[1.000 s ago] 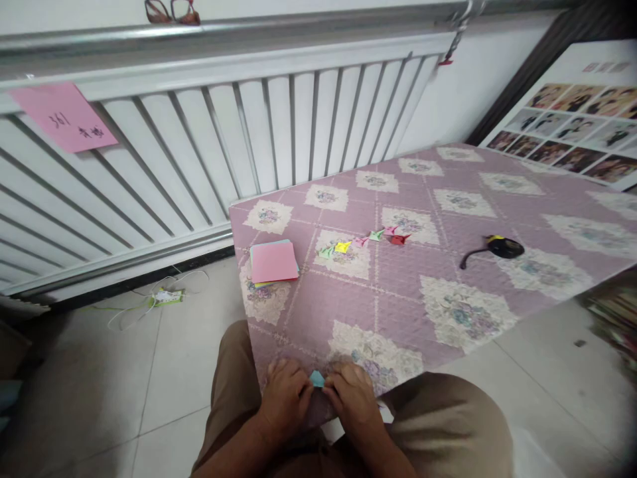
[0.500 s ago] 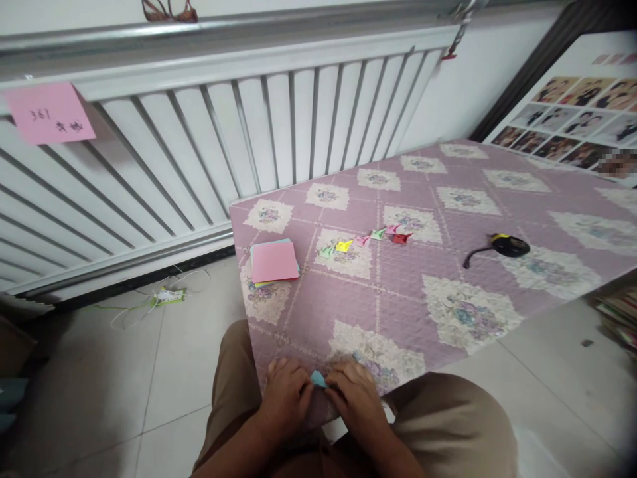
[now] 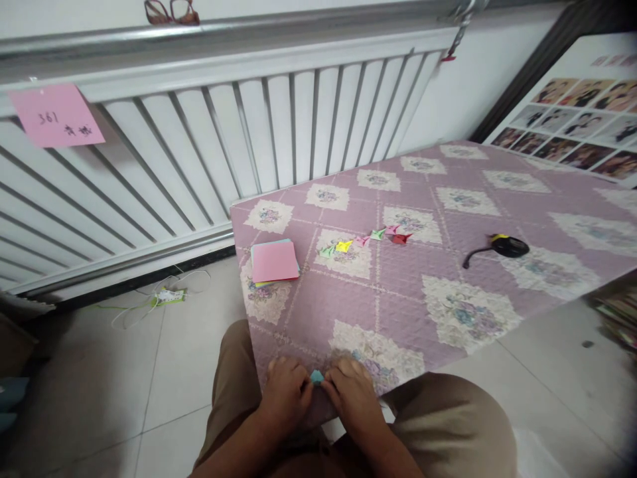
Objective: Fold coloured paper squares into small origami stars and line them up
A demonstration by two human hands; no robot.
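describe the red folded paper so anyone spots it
On the flowered purple tablecloth, find the small folded papers lined up right of the pink-topped paper stack. The red folded paper is at the line's right end, its only red piece.

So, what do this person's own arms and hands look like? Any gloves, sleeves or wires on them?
The left hand and right hand are ordinary human hands, with no gloves. The forearms are bare as far as the picture shows; no sleeves, wristbands, cables or markings can be made out. Below them, the person wears brown trousers.
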